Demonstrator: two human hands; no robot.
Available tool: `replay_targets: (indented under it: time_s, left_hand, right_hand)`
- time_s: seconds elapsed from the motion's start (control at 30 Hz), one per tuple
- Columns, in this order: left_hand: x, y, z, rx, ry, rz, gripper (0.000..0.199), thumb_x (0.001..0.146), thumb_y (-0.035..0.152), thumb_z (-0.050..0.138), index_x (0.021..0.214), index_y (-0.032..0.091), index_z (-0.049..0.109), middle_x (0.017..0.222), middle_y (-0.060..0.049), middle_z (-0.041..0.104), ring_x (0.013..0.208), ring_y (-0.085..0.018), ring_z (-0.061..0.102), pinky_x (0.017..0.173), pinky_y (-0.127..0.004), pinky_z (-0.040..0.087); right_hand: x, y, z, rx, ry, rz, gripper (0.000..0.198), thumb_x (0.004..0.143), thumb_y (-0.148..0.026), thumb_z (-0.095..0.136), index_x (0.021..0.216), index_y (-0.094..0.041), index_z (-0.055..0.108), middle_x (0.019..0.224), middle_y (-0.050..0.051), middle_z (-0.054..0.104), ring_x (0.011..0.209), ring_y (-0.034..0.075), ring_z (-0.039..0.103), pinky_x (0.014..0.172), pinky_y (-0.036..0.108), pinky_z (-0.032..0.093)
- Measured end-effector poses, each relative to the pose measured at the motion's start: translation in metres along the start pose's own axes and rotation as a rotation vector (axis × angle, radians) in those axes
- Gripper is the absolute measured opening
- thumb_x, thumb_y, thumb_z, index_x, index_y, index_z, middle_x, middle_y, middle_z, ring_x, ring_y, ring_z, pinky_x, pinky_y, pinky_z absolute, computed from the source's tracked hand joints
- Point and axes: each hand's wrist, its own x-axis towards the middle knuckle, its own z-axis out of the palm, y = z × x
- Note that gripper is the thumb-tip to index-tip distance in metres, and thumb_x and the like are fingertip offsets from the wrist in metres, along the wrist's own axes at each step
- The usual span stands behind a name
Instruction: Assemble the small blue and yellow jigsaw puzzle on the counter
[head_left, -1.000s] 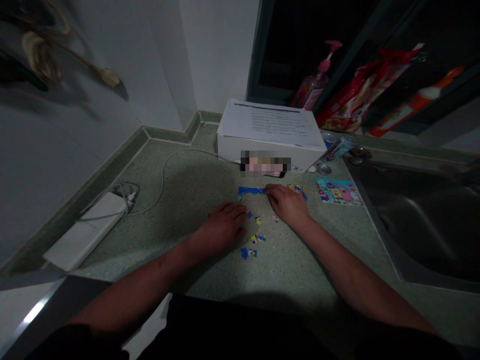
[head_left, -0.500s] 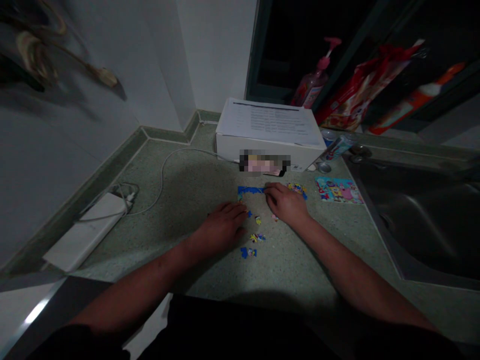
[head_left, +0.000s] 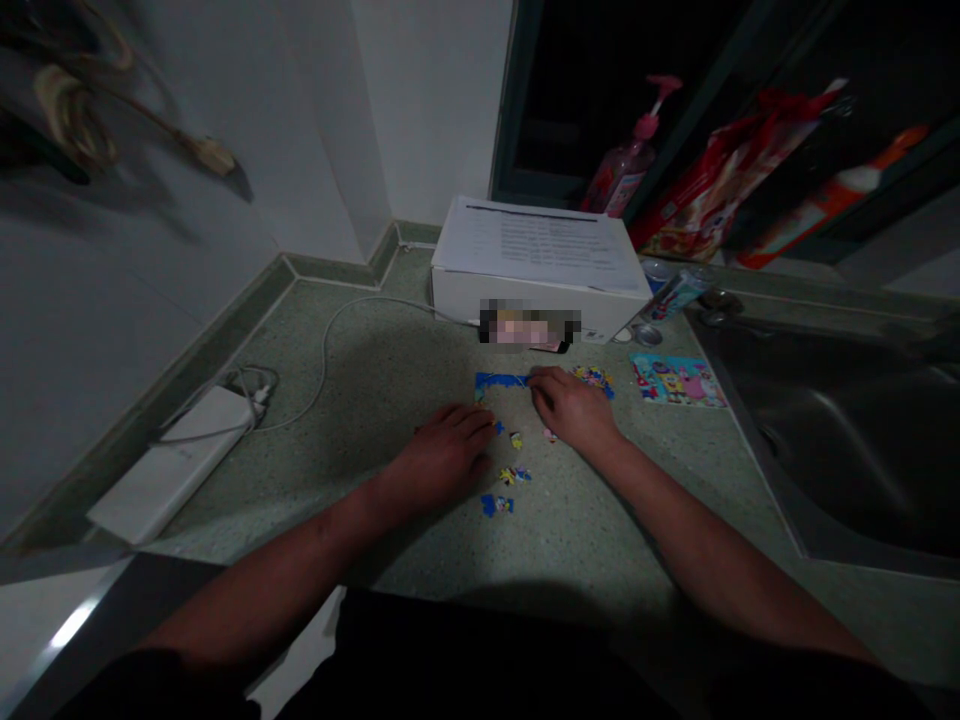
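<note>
A joined strip of blue jigsaw puzzle pieces (head_left: 501, 380) lies on the counter, a few pieces running down from its left end. My right hand (head_left: 576, 408) is at the strip's right end, fingers bent and closed on a puzzle piece mostly hidden under the fingertips. My left hand (head_left: 448, 448) lies palm down with fingers stretched out, fingertips touching pieces below the strip's left end. Nearer me are a yellow-green piece (head_left: 515, 440), a yellow and blue cluster (head_left: 514, 476) and a blue cluster (head_left: 498, 505). A pink piece (head_left: 550, 435) sits under my right wrist.
A pile of loose pieces (head_left: 594, 378) and a colourful cartoon picture card (head_left: 679, 382) lie to the right, before the metal sink (head_left: 847, 440). Behind stands a white box (head_left: 525, 290), a phone with a blurred screen (head_left: 555, 347) against it. A white power strip (head_left: 180, 460) with a cable is left.
</note>
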Motion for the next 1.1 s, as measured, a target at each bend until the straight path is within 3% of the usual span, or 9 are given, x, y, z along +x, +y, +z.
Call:
replay_targets:
  time_s: [0.2, 0.37, 0.63, 0.77, 0.9, 1.1]
  left_hand:
    - [0.0, 0.006, -0.013, 0.022, -0.037, -0.047, 0.042, 0.112, 0.022, 0.046, 0.146, 0.032, 0.068, 0.156, -0.003, 0.072, 0.146, -0.024, 0.065, 0.13, -0.053, 0.05]
    - [0.0, 0.006, -0.015, -0.012, -0.024, -0.05, 0.047, 0.109, 0.021, 0.048, 0.149, 0.036, 0.069, 0.155, 0.0, 0.074, 0.146, -0.027, 0.066, 0.129, -0.057, 0.052]
    - [0.0, 0.002, -0.009, 0.033, -0.011, -0.043, 0.04, 0.11, 0.024, 0.055, 0.145, 0.027, 0.073, 0.153, -0.007, 0.075, 0.145, -0.027, 0.067, 0.132, -0.048, 0.05]
    - [-0.001, 0.002, -0.009, 0.041, 0.001, -0.041, 0.039, 0.112, 0.025, 0.05, 0.144, 0.032, 0.073, 0.152, -0.004, 0.075, 0.145, -0.025, 0.067, 0.131, -0.049, 0.05]
    - [0.0, -0.002, -0.004, 0.036, 0.015, -0.025, 0.035, 0.11, 0.024, 0.057, 0.141, 0.023, 0.074, 0.148, -0.011, 0.076, 0.144, -0.03, 0.068, 0.131, -0.051, 0.051]
    - [-0.001, -0.006, 0.0, 0.048, 0.022, -0.029, 0.033, 0.111, 0.024, 0.058, 0.138, 0.019, 0.075, 0.145, -0.013, 0.077, 0.141, -0.032, 0.069, 0.13, -0.054, 0.051]
  right_hand:
    - [-0.001, 0.0, 0.001, -0.004, 0.002, -0.009, 0.032, 0.108, -0.024, 0.054, 0.12, -0.024, 0.083, 0.133, 0.01, 0.083, 0.104, 0.028, 0.082, 0.077, 0.04, 0.062]
    - [-0.001, -0.002, 0.001, -0.018, -0.019, -0.018, 0.032, 0.109, -0.023, 0.054, 0.122, -0.023, 0.084, 0.135, 0.01, 0.083, 0.106, 0.028, 0.083, 0.077, 0.038, 0.062]
    - [0.0, -0.005, -0.001, -0.029, -0.061, -0.003, 0.032, 0.109, -0.02, 0.058, 0.127, -0.023, 0.084, 0.14, 0.012, 0.081, 0.11, 0.028, 0.082, 0.082, 0.038, 0.063]
    - [0.0, -0.005, -0.001, -0.027, -0.063, -0.006, 0.033, 0.109, -0.019, 0.058, 0.128, -0.024, 0.084, 0.14, 0.012, 0.081, 0.11, 0.028, 0.082, 0.085, 0.039, 0.064]
    - [0.0, -0.006, -0.001, -0.038, -0.067, -0.014, 0.031, 0.11, -0.02, 0.058, 0.127, -0.024, 0.084, 0.139, 0.01, 0.082, 0.108, 0.027, 0.082, 0.086, 0.038, 0.064]
    - [-0.001, -0.006, 0.0, -0.041, -0.052, -0.034, 0.031, 0.111, -0.02, 0.057, 0.127, -0.022, 0.084, 0.139, 0.011, 0.082, 0.108, 0.028, 0.082, 0.083, 0.038, 0.064]
